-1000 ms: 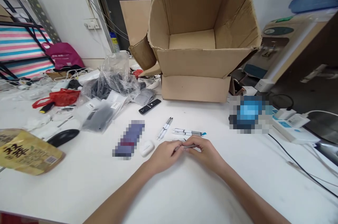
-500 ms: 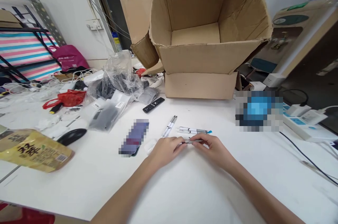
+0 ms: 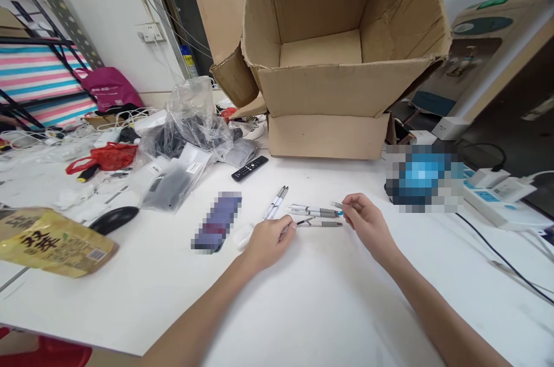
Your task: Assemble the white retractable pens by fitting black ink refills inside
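While the left hand (image 3: 270,243) curls closed around one end of a thin dark rod, probably a pen refill (image 3: 300,222), the right hand (image 3: 367,220) stands apart from it, thumb and forefinger pinched on a small grey pen part (image 3: 336,204) whose tip points left. Between the hands, a grey-and-white pen barrel (image 3: 320,224) lies flat on the white worktop (image 3: 303,303), its long axis running nearly straight left to right. Its left end sits just beyond the left fingertips, and its right end stops just short of the right hand. The refill slants up and to the right from the left hand, with its far end passing close above the barrel's left part.

Directly behind the barrel, two assembled white pens (image 3: 314,211) lie almost parallel to it, a blue tip at their right end just beside the right fingers. A second pair of white pens (image 3: 276,203) slants upward behind the left hand, and a white earbud case (image 3: 242,236) sits just left of that hand. Farther off, a black remote control (image 3: 250,168) lies in front of an open cardboard box (image 3: 341,90).
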`<state>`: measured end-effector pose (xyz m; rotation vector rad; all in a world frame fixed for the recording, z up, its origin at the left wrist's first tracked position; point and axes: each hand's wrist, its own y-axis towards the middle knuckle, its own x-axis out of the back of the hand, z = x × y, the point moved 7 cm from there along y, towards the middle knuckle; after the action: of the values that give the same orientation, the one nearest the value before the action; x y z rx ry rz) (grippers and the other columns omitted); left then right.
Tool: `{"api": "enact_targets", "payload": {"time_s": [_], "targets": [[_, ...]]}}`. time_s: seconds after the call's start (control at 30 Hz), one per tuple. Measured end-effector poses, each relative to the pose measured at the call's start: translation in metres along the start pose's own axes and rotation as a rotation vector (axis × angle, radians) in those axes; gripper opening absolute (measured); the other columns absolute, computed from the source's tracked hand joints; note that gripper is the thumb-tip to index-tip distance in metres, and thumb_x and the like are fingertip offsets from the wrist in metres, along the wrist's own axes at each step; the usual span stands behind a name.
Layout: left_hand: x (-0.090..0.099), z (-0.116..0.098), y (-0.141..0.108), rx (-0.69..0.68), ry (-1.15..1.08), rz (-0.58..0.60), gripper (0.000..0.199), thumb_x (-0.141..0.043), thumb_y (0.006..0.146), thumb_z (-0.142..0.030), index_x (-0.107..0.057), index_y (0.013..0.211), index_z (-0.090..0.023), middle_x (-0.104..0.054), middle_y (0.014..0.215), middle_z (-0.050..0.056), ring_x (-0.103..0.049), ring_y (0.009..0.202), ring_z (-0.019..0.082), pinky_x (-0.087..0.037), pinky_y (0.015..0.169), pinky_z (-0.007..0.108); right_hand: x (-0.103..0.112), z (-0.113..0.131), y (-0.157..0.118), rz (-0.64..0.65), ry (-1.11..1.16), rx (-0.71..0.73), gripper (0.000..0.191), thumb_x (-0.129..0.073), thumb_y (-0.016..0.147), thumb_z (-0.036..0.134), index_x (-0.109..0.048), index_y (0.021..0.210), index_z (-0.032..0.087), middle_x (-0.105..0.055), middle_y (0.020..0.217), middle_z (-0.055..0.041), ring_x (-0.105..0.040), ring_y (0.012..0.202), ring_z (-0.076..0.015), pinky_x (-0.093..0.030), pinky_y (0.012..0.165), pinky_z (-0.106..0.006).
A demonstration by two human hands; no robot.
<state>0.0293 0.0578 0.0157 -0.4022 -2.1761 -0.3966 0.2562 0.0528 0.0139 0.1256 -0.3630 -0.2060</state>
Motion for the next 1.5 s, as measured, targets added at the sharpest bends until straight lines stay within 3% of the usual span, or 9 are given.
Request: {"api": "enact_targets", "payload": {"time_s": [0.13,0.23,0.47,0.6,0.7,0.83,1.1,1.37,1.5], "targets": [[0.002,0.002,0.001,0.022,-0.073,-0.028,0.035,-0.032,0.094,-0.042,-0.047,0.069,-0.023,-0.036,0.051,-0.007,-0.036,0.049,0.011,-0.028,0.052,0.022,0.020,-0.013,0.009,-0.131,-0.550,0.013,0.011,-0.049,0.083,0.032,-0.050,0.091,0.024,-0.063,0.086,-0.0038,-0.052,0.067,-0.0184,-0.035,0.058,-0.028],[0.002,0.005,0.002,0.038,-0.076,-0.052,0.039,-0.035,0.093,-0.047,-0.044,0.065,-0.022,-0.034,0.050,-0.007,-0.035,0.048,0.011,-0.027,0.052,0.022,0.026,-0.027,0.015,-0.103,-0.689,-0.008,0.013,-0.050,0.084,0.033,-0.049,0.093,0.024,-0.062,0.080,-0.0034,-0.054,0.075,-0.0216,-0.036,0.059,-0.029],[0.001,0.003,0.000,0.006,-0.037,-0.077,0.043,-0.040,0.092,-0.050,-0.048,0.061,-0.022,-0.038,0.048,-0.007,-0.035,0.047,0.010,-0.028,0.051,0.021,0.016,-0.009,0.008,-0.089,-0.437,0.053,0.040,-0.044,0.089,0.058,-0.057,0.080,0.022,-0.061,0.074,-0.0048,-0.053,0.075,-0.0219,-0.039,0.064,-0.032],[-0.002,-0.003,-0.003,-0.059,0.017,-0.068,0.039,-0.043,0.091,-0.051,-0.061,0.069,-0.024,-0.053,0.053,-0.006,-0.044,0.049,0.009,-0.031,0.053,0.021,-0.027,0.011,-0.013,0.250,0.055,-0.027,0.067,-0.015,0.096,0.062,-0.055,0.061,0.020,-0.056,0.065,-0.0041,-0.049,0.063,-0.0170,-0.041,0.064,-0.032],[-0.004,-0.005,-0.004,-0.097,0.078,-0.067,0.039,-0.044,0.092,-0.051,-0.067,0.075,-0.025,-0.062,0.060,-0.004,-0.050,0.052,0.010,-0.033,0.054,0.022,-0.045,0.019,-0.026,0.348,0.038,-0.038,0.058,-0.032,0.093,0.063,-0.050,0.058,0.020,-0.051,0.061,-0.0014,-0.045,0.059,-0.0151,-0.038,0.057,-0.030],[-0.004,-0.005,-0.004,-0.113,0.155,-0.085,0.042,-0.042,0.093,-0.053,-0.068,0.073,-0.025,-0.064,0.060,-0.003,-0.053,0.054,0.010,-0.033,0.055,0.023,-0.051,0.015,-0.030,0.349,-0.076,-0.042,0.051,-0.042,0.091,0.059,-0.048,0.059,0.020,-0.045,0.058,0.0018,-0.036,0.054,-0.0125,-0.030,0.050,-0.027],[-0.003,-0.004,-0.003,-0.109,0.159,-0.103,0.039,-0.044,0.092,-0.052,-0.067,0.076,-0.025,-0.066,0.063,-0.002,-0.055,0.057,0.011,-0.034,0.057,0.023,-0.049,0.018,-0.026,0.357,-0.066,0.017,0.035,-0.050,0.089,0.049,-0.062,0.072,0.021,-0.062,0.071,-0.0004,-0.051,0.066,-0.0155,-0.040,0.061,-0.028],[0.009,0.002,0.001,0.059,0.021,-0.132,0.043,-0.027,0.095,-0.039,-0.037,0.058,-0.021,-0.042,0.048,-0.004,-0.040,0.046,0.012,-0.029,0.052,0.025,-0.030,0.012,-0.015,0.274,-0.007,-0.006,0.030,-0.058,0.085,0.051,-0.066,0.088,0.023,-0.064,0.079,-0.0015,-0.057,0.072,-0.0175,-0.044,0.062,-0.028],[0.011,0.001,0.003,0.052,0.022,-0.125,0.041,-0.022,0.097,-0.038,-0.035,0.061,-0.022,-0.046,0.054,-0.003,-0.043,0.051,0.013,-0.029,0.052,0.026,-0.029,0.012,-0.016,0.276,-0.005,-0.030,0.029,-0.058,0.085,0.052,-0.066,0.087,0.024,-0.065,0.080,-0.0007,-0.056,0.070,-0.0163,-0.043,0.061,-0.027]]}}
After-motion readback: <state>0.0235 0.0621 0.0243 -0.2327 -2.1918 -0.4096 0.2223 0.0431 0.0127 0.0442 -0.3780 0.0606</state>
